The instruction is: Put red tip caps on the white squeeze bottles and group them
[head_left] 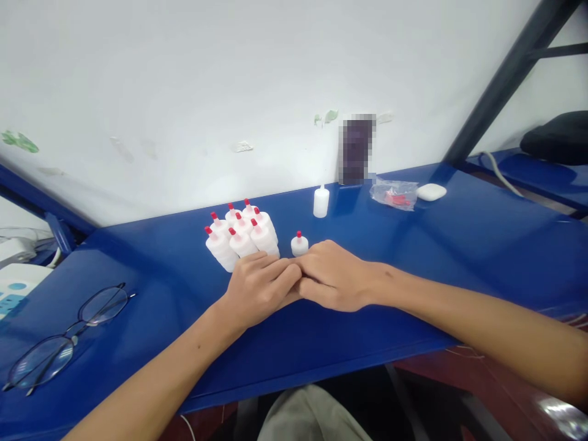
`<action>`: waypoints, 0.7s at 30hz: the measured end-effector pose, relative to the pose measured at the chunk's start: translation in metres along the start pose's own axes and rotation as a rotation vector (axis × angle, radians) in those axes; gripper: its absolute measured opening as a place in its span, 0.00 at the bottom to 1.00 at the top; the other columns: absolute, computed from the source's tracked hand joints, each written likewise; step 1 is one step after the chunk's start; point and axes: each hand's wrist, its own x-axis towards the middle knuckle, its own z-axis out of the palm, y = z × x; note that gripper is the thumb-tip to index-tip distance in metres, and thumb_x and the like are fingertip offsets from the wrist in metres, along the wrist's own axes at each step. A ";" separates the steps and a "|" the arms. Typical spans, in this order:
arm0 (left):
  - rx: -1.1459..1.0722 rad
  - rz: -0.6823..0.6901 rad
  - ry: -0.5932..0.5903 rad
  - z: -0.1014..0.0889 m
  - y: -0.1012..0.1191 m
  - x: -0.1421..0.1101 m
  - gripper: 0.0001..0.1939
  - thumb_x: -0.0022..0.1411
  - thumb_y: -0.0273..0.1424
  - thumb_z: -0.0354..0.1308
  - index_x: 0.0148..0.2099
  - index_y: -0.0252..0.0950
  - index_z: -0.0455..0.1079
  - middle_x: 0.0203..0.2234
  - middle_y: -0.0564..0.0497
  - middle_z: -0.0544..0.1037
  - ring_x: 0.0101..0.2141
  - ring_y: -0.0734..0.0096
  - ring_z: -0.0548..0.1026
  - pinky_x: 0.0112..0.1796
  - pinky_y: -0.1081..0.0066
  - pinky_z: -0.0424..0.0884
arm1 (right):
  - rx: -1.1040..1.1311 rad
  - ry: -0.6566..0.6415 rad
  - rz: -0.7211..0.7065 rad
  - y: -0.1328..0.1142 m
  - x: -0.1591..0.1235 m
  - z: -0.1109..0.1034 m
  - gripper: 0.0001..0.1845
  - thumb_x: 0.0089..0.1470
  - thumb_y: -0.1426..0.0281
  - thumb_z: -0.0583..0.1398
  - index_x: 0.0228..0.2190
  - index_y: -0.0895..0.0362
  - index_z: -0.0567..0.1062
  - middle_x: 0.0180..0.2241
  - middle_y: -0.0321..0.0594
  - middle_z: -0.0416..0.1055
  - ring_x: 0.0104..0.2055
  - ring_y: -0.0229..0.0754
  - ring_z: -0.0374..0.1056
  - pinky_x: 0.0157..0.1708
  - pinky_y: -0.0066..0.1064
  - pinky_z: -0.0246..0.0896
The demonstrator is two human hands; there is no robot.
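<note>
My left hand and my right hand meet low over the front of the desk, fingers curled and pressed together. Whatever lies between their fingers, if anything, is hidden. Just beyond the fingers is a small white dropper bottle with a red cap; its lower part meets the outline of my right hand, and I cannot tell whether they touch. Left of it, close behind my left hand, a tight cluster of white bottles with red caps stands upright. Farther back stands one white bottle without a red cap.
On the blue desk, a clear plastic bag with red pieces lies beside a white rounded object. A pixelated dark object leans on the wall. Eyeglasses rest at the left, near a white and blue box.
</note>
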 end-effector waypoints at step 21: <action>-0.167 -0.116 -0.603 0.008 0.004 -0.003 0.25 0.72 0.42 0.44 0.27 0.34 0.68 0.19 0.53 0.72 0.20 0.73 0.71 0.22 0.70 0.52 | 0.300 0.585 0.183 0.055 0.008 0.000 0.13 0.59 0.72 0.48 0.36 0.57 0.73 0.32 0.38 0.71 0.31 0.39 0.65 0.33 0.31 0.56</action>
